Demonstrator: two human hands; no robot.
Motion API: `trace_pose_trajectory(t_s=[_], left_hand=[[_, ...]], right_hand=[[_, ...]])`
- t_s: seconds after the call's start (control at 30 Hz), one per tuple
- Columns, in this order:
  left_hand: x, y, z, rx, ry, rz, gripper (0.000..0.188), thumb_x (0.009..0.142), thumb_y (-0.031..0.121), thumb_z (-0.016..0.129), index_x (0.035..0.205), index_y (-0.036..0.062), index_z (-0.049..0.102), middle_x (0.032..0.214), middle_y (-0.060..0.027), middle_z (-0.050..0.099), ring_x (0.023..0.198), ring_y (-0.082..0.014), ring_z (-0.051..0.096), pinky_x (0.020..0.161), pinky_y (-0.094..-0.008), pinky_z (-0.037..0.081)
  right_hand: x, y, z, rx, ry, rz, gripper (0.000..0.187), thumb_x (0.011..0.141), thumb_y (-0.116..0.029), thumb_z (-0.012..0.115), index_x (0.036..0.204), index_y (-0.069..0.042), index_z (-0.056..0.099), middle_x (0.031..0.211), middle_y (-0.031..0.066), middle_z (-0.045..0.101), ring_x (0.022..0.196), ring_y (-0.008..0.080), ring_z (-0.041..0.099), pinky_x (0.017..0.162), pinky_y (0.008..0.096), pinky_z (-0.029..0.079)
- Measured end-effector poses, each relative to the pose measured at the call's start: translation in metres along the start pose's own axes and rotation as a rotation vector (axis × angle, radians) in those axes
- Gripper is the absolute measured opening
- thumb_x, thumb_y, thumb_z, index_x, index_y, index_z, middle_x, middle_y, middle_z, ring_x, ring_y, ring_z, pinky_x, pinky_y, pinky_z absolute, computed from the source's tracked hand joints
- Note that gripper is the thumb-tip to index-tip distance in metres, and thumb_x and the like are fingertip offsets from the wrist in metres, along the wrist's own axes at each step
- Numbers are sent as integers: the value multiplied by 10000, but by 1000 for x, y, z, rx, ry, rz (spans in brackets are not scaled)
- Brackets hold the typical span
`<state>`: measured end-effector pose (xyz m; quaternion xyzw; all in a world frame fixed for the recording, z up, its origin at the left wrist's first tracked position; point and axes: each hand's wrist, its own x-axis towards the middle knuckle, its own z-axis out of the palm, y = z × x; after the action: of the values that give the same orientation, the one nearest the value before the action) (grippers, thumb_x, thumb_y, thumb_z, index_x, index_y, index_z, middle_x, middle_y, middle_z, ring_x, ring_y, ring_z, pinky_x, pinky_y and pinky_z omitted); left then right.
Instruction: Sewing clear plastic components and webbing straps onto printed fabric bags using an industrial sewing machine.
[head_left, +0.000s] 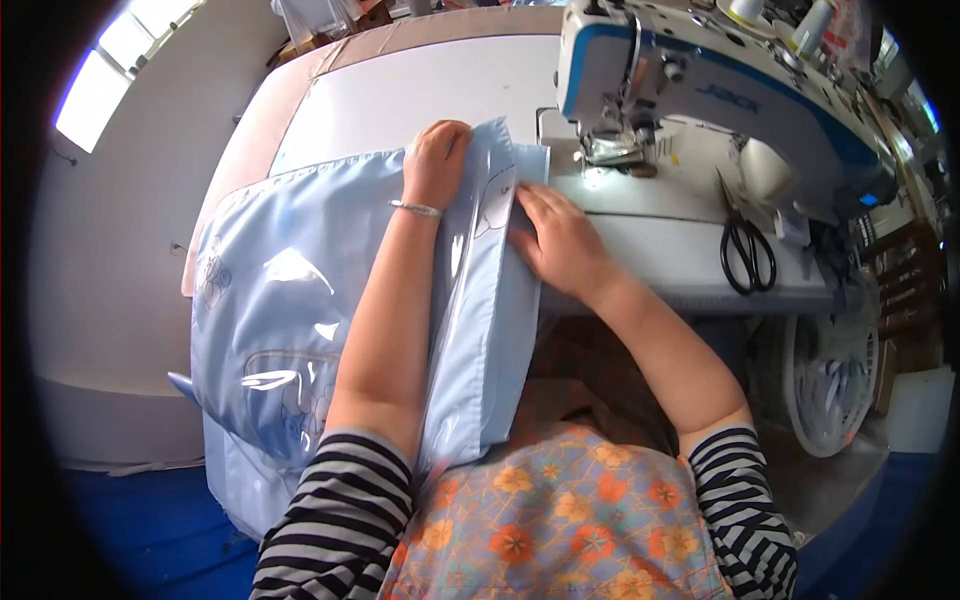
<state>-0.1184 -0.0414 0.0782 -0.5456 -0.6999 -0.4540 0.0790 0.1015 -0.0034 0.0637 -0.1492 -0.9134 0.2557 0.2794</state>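
A light blue cloth piece (330, 215) with a shiny clear plastic layer and faint printed figures lies over the left part of the sewing table. Its right side is folded into a long strip with stitching along the edges. At the far end of this fold, my left hand (437, 160) is closed on the cloth, fingertips curled out of sight. My right hand (562, 240) holds the fold's right edge, fingers over the cloth and thumb lower down. Just to the right of the cloth is the sewing machine (690, 90), its lamp lighting the needle area.
Black-handled scissors (746, 255) lie on the table right of my right hand. White thread cones (815, 25) stand on top at the back right. A white plastic basket (830, 385) hangs low at the right. A pale wall (110, 250) bounds the left side.
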Motion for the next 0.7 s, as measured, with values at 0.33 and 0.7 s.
trace_pose_trajectory(t_s=[0.33, 0.7], left_hand=[[17, 77, 9, 255, -399, 450, 94, 862, 132, 584, 875, 71, 654, 853, -123, 665, 886, -335, 624, 840, -432, 476], [5, 36, 53, 140, -326, 303, 140, 877, 161, 580, 932, 69, 669, 999, -101, 647, 984, -310, 602, 899, -416, 459]], right_hand=[[19, -2, -24, 39, -236, -48, 342, 783, -313, 644, 1024, -72, 673, 1116, 149, 654, 1107, 285, 580, 1014, 382, 419], [-43, -12, -33, 137, 387, 21, 355, 746, 112, 554, 1072, -15, 615, 1210, 176, 596, 1066, 373, 600, 930, 397, 499]])
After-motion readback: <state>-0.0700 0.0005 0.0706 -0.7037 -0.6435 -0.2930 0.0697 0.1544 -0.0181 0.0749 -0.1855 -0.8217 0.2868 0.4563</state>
